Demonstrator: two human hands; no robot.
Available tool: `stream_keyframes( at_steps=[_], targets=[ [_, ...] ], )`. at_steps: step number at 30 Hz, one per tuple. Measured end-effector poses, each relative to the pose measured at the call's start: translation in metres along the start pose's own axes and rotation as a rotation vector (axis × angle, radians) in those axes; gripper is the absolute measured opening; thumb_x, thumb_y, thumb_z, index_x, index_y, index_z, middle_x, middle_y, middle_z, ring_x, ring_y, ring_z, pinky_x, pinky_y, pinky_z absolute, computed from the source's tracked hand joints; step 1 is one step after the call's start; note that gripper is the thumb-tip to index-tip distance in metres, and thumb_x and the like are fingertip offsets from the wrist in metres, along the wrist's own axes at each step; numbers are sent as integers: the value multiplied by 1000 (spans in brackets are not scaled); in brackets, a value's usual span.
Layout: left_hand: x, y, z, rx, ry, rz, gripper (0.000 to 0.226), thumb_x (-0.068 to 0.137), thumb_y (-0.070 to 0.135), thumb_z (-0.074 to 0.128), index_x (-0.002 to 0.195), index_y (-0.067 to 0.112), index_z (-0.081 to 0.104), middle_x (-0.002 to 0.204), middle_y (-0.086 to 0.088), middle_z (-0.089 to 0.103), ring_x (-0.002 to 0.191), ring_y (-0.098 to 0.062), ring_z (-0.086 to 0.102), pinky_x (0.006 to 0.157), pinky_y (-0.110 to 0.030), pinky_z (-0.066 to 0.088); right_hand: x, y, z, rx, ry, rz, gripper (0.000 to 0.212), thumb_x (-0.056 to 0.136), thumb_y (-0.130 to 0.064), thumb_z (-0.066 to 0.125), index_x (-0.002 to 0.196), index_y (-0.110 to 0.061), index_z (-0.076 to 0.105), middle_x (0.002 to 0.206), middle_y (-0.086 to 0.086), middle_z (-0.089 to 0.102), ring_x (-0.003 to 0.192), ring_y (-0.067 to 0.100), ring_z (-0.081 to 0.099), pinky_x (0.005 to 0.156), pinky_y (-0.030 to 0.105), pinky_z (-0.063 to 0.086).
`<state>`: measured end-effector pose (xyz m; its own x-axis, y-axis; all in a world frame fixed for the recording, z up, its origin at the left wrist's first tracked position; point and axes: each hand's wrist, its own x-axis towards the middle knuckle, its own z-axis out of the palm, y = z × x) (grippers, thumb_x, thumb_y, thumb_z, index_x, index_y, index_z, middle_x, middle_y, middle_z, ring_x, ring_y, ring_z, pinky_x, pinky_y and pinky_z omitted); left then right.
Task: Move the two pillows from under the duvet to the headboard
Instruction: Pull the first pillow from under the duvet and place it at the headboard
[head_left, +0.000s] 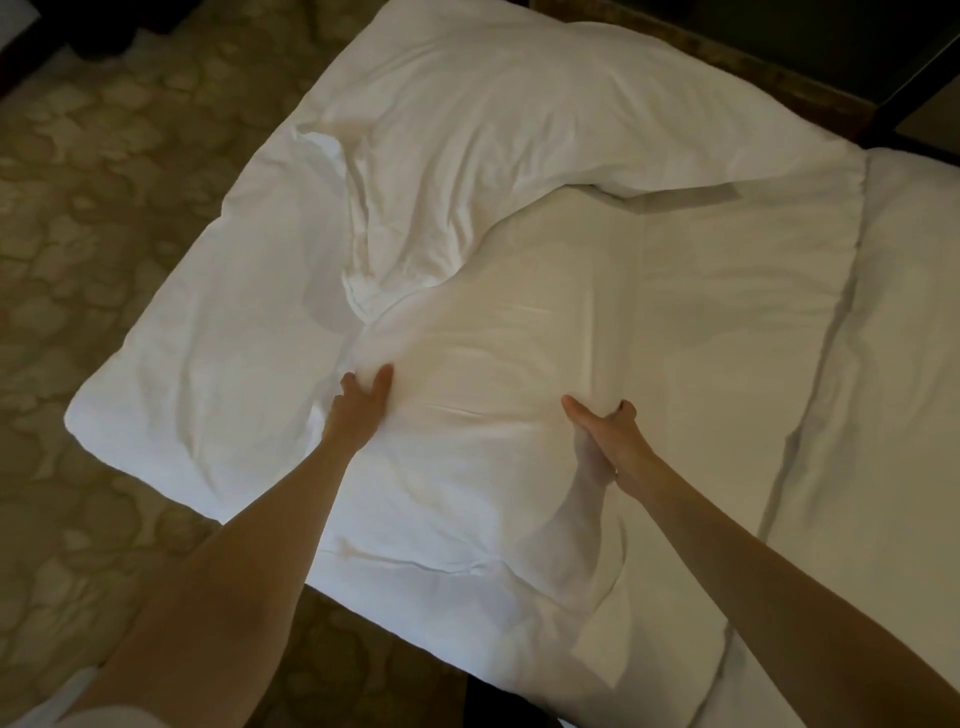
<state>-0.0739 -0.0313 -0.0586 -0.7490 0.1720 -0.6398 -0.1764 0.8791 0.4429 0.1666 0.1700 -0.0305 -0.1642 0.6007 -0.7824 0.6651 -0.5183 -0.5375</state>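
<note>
Two bare forearms reach out from the bottom edge of the view, over the near edge of the bed. Left hand: fingers curled and closed on a pinch of the white, soft, rumpled cotton duvet, thumb on one side, fingers on the other, fabric bunched between. Right hand: also closed, thumb laid across a ridge of the same duvet cloth, fingers tucked under and out of sight. Both grips sit on the upper layer, well apart, which reads as a two-handed hold to lift or peel the cover back evenly rather than drag one corner. Under and left of the left hand lies a flat white rectangular pillow, overhanging the left edge of the bed above the patterned tan carpet; the duvet's folded edge overlaps its right side. Farther off, toward the far edge, a second plump white pillow lies crumpled, its near end tucked beneath the duvet fold. Judgement: the cover must come clear of both pillows before either can be carried. Along the right edge a white mattress sheet shows past a seam. At the far right corner, a dark wooden strip; whether it is the headboard cannot be told.
</note>
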Motion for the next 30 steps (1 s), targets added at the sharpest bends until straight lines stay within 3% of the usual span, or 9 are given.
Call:
stream_keyframes(
  at_steps=[3,9,12,17,20,22,24,27,30],
  targets=[
    [-2,3,1,-29,7,-35,91,83,74,32,142,5,29,139,-25,44,124,-42,45,101,-49,36,1,-1,0,-16,3,60,109,58,-64,76,140,-11,27,135,11,46,120,32,49,94,44,46],
    [-7,12,7,-248,-61,-155,100,81,75,35,149,6,10,153,-17,28,138,-37,30,112,-53,27,2,-1,13,38,-9,65,97,65,-64,71,132,-11,25,132,12,45,113,31,51,94,41,45],
    [-10,15,9,-334,-129,-28,86,87,67,34,146,6,28,145,-17,44,132,-34,42,113,-49,31,3,-7,16,92,6,40,99,64,-58,76,135,-9,26,132,11,48,114,31,53,95,41,45],
    [-24,23,7,-378,-4,21,66,88,59,41,118,3,60,112,-16,66,105,-34,60,98,-50,47,-6,-12,8,141,41,-89,89,57,-53,82,127,-7,53,121,12,64,104,31,63,95,42,51],
    [-38,31,10,-421,71,31,51,85,58,46,97,12,63,96,-9,68,91,-29,62,82,-42,53,-9,-19,-6,101,67,-156,75,62,-51,80,119,-5,60,114,12,67,99,30,65,91,39,52],
    [-50,38,16,-447,108,40,42,85,56,47,80,17,60,80,-3,65,77,-22,61,62,-32,48,-9,-24,-22,90,106,-194,69,66,-48,79,115,-2,62,110,14,68,98,32,65,90,39,52],
    [-63,45,22,-468,154,38,40,85,55,47,71,19,56,71,0,61,68,-18,58,53,-28,41,-8,-30,-36,55,144,-232,61,69,-48,77,105,-1,64,100,11,66,92,29,64,81,33,50],
    [-91,57,37,-534,218,34,40,86,53,48,71,17,56,72,0,61,69,-20,59,60,-30,47,-13,-37,-68,15,184,-307,43,72,-47,75,79,-7,61,86,7,62,74,23,60,66,27,45],
    [-122,64,58,-603,265,38,40,87,51,48,72,15,58,74,-1,63,77,-26,62,77,-38,53,-16,-36,-101,-6,211,-366,45,74,-44,74,85,0,68,87,12,67,79,26,63,70,31,51]
  ],
)
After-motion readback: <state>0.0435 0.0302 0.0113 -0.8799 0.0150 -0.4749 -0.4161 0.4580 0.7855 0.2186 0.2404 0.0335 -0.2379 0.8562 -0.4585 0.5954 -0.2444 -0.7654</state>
